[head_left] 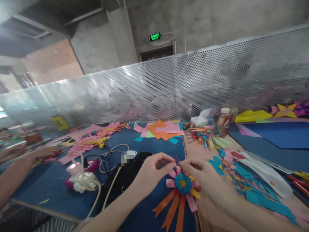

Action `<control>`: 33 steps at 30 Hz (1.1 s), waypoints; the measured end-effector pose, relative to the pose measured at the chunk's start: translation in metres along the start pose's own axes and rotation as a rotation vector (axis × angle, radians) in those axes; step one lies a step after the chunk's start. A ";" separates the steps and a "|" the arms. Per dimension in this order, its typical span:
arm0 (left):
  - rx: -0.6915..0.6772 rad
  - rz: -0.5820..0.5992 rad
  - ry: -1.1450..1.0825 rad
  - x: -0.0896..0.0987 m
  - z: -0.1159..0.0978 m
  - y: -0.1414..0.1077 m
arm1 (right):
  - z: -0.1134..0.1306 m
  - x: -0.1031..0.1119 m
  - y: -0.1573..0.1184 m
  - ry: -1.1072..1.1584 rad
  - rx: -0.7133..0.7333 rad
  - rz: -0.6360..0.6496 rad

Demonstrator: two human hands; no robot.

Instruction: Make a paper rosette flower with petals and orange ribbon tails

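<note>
Just above a paper flower [183,183], my left hand [158,167] pinches thumb and forefinger together at a thin pink strip [177,158]. My right hand [199,167] comes in from the other side, its fingertips closed close to the same strip; what they hold is too small to name. The flower has a blue ruffled ring, a yellow centre, pink and yellow loops and orange tails with notched ends. It lies on the blue mat, near the mat's right edge.
Blue scraps [260,199], a white sheet [267,174] and red-handled scissors [299,185] lie right. Orange and pink papers [161,130] and a capped bottle [224,120] are further back. A power strip [83,180] and black phone [135,170] lie left, beyond them another person's hands [45,152].
</note>
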State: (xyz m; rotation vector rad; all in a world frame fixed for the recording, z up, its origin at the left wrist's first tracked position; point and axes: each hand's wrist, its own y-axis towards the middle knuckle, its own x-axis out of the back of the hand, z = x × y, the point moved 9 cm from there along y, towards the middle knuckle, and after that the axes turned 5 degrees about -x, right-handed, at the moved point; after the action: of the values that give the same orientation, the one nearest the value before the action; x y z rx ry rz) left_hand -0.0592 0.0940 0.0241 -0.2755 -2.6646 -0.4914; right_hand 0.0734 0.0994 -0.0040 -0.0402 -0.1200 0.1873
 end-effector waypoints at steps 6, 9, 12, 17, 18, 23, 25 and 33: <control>0.004 -0.073 -0.047 0.002 -0.003 0.004 | -0.003 0.000 -0.001 -0.014 0.006 -0.025; -0.008 -0.090 -0.033 0.003 -0.008 0.004 | 0.004 0.004 -0.002 -0.050 0.067 -0.059; -0.025 -0.094 -0.003 0.002 -0.011 0.004 | 0.010 0.004 -0.003 -0.080 0.119 -0.074; -0.009 -0.080 0.041 0.003 -0.010 0.004 | 0.011 0.001 -0.006 -0.179 0.156 -0.047; -0.005 -0.071 0.051 0.003 -0.010 0.004 | 0.014 0.002 -0.007 -0.205 0.190 -0.042; 0.010 0.019 0.036 -0.002 -0.012 0.002 | 0.041 0.005 -0.019 -0.318 0.470 -0.043; 0.020 0.040 0.016 -0.005 -0.012 0.000 | 0.048 0.003 -0.022 -0.373 0.550 -0.029; 0.038 0.085 -0.006 -0.011 -0.011 -0.003 | 0.052 -0.003 -0.025 -0.419 0.583 0.014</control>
State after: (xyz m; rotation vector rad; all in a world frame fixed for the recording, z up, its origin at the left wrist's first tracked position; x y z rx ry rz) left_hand -0.0464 0.0860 0.0285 -0.3770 -2.6518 -0.4137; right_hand 0.0691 0.0760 0.0485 0.5820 -0.4787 0.2376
